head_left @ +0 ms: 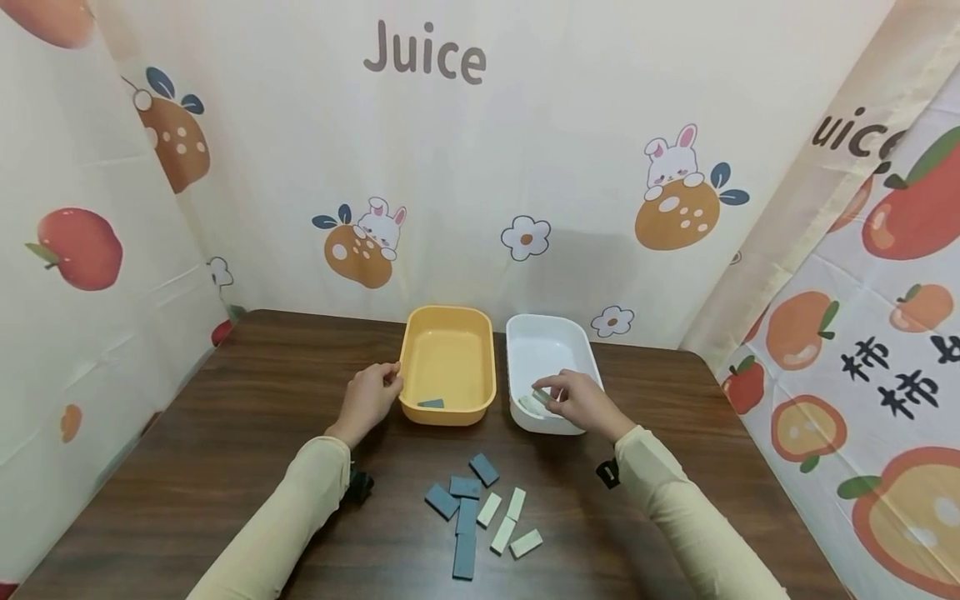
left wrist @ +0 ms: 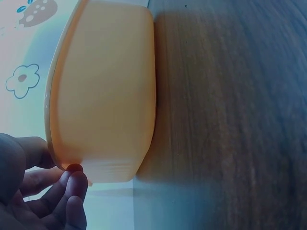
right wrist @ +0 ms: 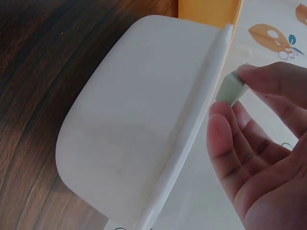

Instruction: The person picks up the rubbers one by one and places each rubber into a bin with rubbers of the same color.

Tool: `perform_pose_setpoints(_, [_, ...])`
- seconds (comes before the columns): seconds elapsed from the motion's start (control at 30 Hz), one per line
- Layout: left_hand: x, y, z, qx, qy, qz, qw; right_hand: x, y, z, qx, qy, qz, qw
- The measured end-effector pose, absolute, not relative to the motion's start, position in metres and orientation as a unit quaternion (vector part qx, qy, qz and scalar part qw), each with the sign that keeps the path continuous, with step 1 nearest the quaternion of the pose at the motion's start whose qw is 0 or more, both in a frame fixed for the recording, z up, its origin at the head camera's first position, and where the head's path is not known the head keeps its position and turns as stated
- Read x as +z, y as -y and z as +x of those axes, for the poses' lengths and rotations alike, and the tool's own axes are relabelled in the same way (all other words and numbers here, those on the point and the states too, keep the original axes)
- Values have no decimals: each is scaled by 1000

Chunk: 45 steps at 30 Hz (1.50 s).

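My left hand [head_left: 370, 402] is at the left side of a yellow plastic bin [head_left: 450, 313]. In the left wrist view its thumb and curled fingers pinch the bin's rim at a corner. One blue-grey block [head_left: 431, 403] lies inside that bin. Over the near part of a white bin [head_left: 547, 322], my right hand [head_left: 587, 402] pinches a pale green block [right wrist: 231, 89] between thumb and fingertips. Below that hand, pale green blocks [head_left: 530, 406] lie in the white bin, partly hidden by the fingers.
Nearer on the dark wooden table [head_left: 247, 417] lie several blue-grey blocks [head_left: 466, 515], some touching. Several pale green blocks [head_left: 503, 535] lie right of them. A printed curtain [head_left: 480, 167] hangs close behind both bins, which stand side by side at the table's far edge.
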<state>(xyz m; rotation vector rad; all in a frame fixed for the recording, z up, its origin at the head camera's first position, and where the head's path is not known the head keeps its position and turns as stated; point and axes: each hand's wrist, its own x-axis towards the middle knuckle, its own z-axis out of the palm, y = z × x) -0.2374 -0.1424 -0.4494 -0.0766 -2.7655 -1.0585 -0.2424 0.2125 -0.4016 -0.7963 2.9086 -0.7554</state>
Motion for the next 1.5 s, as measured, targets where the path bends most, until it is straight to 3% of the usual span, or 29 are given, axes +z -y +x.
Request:
perform_pose_setpoints(0.63, [-450,141,-238,-363,928,-19,78,-426,-220,-268,-246,-947,-198,51])
perform_pose_setpoints(1.5, [-453,141,-240,-364,927,-17,85,-445,-209,-291,-234,-953,-130,139])
